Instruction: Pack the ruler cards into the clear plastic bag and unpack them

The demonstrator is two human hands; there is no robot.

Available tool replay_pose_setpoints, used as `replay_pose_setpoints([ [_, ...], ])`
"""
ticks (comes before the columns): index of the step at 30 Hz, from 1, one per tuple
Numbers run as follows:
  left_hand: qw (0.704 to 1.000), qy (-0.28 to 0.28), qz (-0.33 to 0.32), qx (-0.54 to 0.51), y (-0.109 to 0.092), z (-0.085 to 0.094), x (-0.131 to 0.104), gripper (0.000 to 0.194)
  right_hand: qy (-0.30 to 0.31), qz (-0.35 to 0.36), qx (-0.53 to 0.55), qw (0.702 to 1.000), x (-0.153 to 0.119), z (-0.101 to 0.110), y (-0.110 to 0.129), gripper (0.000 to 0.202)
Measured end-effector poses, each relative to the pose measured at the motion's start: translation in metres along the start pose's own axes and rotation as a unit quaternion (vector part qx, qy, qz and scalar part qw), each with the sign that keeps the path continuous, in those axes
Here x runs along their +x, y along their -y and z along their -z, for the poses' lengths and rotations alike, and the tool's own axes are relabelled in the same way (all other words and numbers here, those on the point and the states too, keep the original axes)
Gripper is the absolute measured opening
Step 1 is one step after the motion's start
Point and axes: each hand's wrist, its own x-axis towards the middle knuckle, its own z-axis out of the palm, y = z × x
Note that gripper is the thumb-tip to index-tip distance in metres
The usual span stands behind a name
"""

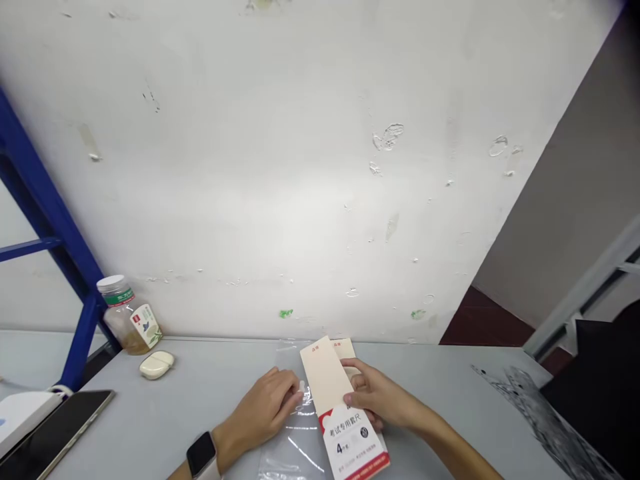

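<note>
My right hand (373, 393) grips a ruler set package (345, 427), a long cream card with a white and red lower part and printed Chinese text. The thumb lies on its front, and the other fingers are behind it. Behind its upper right edge shows the top of a second cream card (344, 348), partly hidden by my right hand. A clear plastic bag (295, 453) lies flat on the desk, partly under the package. My left hand (267, 407) rests over the bag's left side, its fingers curled and closed on it.
On the grey desk (210, 380), a cream earbud case (157, 365) and a clear jar (131, 320) with a white lid stand at left. A phone (60, 433) lies near a blue metal frame (55, 200). A white wall (280, 173) rises behind. Black fabric (600, 387) is at right.
</note>
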Motion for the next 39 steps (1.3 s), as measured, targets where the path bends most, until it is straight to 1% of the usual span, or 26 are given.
replay_pose_setpoints([
  [3,1.0,0.019,-0.007,0.007,-0.001,0.001,0.0,0.027,-0.023,0.028,-0.028,0.999,0.006,-0.006,-0.007,0.056],
  [5,0.999,0.025,-0.011,0.016,-0.001,0.0,0.001,0.026,-0.044,0.047,-0.04,0.997,0.009,-0.009,-0.012,0.053],
  [7,0.999,0.028,-0.017,0.026,0.0,-0.001,0.001,0.025,-0.051,0.059,-0.042,0.996,0.012,-0.013,-0.016,0.051],
  [10,0.998,0.025,-0.033,0.038,0.001,-0.004,0.001,0.022,-0.044,0.067,-0.023,0.997,0.014,-0.016,-0.02,0.05],
  [16,0.993,0.008,-0.068,0.099,-0.001,-0.004,0.0,0.022,-0.021,0.063,0.049,0.997,0.016,-0.03,-0.018,0.06],
  [19,0.985,-0.005,-0.092,0.144,-0.004,-0.003,0.001,0.025,-0.024,0.059,0.07,0.996,0.016,-0.04,-0.018,0.061],
  [21,0.978,-0.008,-0.11,0.177,-0.005,-0.003,0.002,0.026,-0.034,0.06,0.067,0.995,0.015,-0.046,-0.019,0.056],
  [24,0.969,-0.012,-0.124,0.212,-0.008,-0.002,0.003,0.027,-0.076,0.071,-0.004,0.995,0.012,-0.048,-0.017,0.032],
  [26,0.966,-0.017,-0.128,0.223,-0.01,-0.002,0.004,0.027,-0.111,0.08,-0.07,0.988,0.01,-0.047,-0.015,0.024],
  [28,0.962,-0.015,-0.133,0.237,-0.012,-0.002,0.004,0.027,-0.131,0.087,-0.111,0.981,0.007,-0.046,-0.012,0.023],
  [29,0.96,-0.013,-0.136,0.245,-0.014,-0.003,0.004,0.027,-0.131,0.088,-0.122,0.98,0.007,-0.046,-0.012,0.023],
  [34,0.95,-0.015,-0.161,0.268,-0.021,-0.01,0.002,0.021,-0.093,0.089,-0.147,0.981,0.007,-0.048,-0.016,0.022],
  [36,0.949,-0.019,-0.168,0.267,-0.022,-0.011,0.002,0.02,-0.087,0.087,-0.169,0.978,0.007,-0.048,-0.017,0.023],
  [37,0.949,-0.023,-0.168,0.265,-0.021,-0.011,0.002,0.02,-0.094,0.094,-0.192,0.972,0.007,-0.047,-0.016,0.022],
  [39,0.949,-0.035,-0.16,0.268,-0.02,-0.009,0.003,0.021,-0.139,0.13,-0.249,0.95,0.004,-0.047,-0.014,0.019],
])
